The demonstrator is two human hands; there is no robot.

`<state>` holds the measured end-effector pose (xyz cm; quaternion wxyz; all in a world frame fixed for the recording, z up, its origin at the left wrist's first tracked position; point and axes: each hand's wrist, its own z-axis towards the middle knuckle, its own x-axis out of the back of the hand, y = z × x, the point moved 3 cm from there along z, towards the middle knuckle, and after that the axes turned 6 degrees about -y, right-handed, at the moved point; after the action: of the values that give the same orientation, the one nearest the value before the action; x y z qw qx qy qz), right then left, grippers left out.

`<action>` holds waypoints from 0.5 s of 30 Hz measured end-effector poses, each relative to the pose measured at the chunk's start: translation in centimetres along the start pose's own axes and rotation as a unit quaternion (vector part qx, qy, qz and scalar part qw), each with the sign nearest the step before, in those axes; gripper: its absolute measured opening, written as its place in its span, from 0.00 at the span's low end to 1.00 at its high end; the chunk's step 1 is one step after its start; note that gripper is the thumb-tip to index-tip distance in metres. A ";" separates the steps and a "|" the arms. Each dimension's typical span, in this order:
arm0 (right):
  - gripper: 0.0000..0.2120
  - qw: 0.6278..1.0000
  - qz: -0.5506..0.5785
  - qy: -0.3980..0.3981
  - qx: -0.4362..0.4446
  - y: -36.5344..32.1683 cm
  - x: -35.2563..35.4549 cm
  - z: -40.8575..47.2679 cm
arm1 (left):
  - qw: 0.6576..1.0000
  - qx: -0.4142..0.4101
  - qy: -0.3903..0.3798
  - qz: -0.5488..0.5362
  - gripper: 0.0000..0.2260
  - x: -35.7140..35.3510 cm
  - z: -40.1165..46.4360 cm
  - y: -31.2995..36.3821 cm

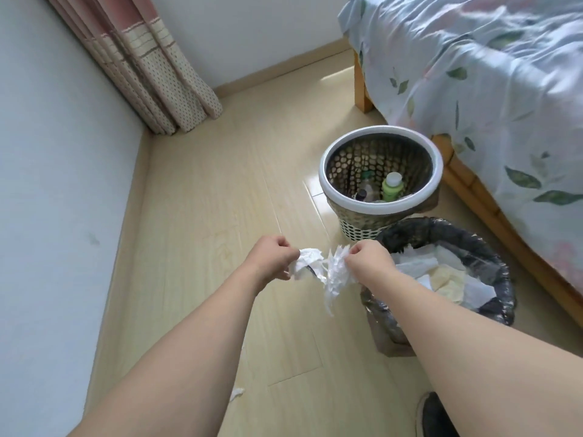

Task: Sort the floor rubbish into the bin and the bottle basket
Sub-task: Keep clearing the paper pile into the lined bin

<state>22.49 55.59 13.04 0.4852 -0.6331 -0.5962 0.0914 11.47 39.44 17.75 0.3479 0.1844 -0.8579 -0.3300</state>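
My left hand [273,258] grips a crumpled white tissue wad [307,259]. My right hand [369,261] pinches a second bunch of torn white tissue [337,272] that hangs down in shreds. Both hands are held above the floor, just left of the bin [492,257], which has a black liner and holds paper scraps. Behind the bin stands the bottle basket [328,181], a perforated tub with a white rim, and inside it are a green bottle [392,186] with a white cap and other bottles. A small tissue scrap [236,393] lies on the floor near me.
A bed [479,99] with a leaf-print sheet and a wooden frame fills the right side. A pink curtain [151,70] hangs in the far left corner by the wall. My dark shoe [433,416] shows at the bottom right on the pale wood floor [202,197].
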 end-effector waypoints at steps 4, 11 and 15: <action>0.09 0.998 0.031 0.044 -0.024 2.1 5.0 0.8 | 0.995 -0.003 -0.024 -0.093 0.04 -3.4 0.7 3.9; 0.12 0.994 0.018 0.030 -0.103 7.2 12.3 1.0 | 0.977 -0.003 0.021 0.213 0.06 -8.5 3.0 8.4; 0.11 0.990 0.019 0.059 -0.126 9.5 14.6 0.9 | 0.876 -0.012 0.084 0.474 0.07 -10.2 3.0 9.9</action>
<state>32.14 70.10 12.44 0.4344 -0.7044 -0.5613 -0.0128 15.45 53.44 18.17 0.5357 -0.2221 -0.8059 -0.1193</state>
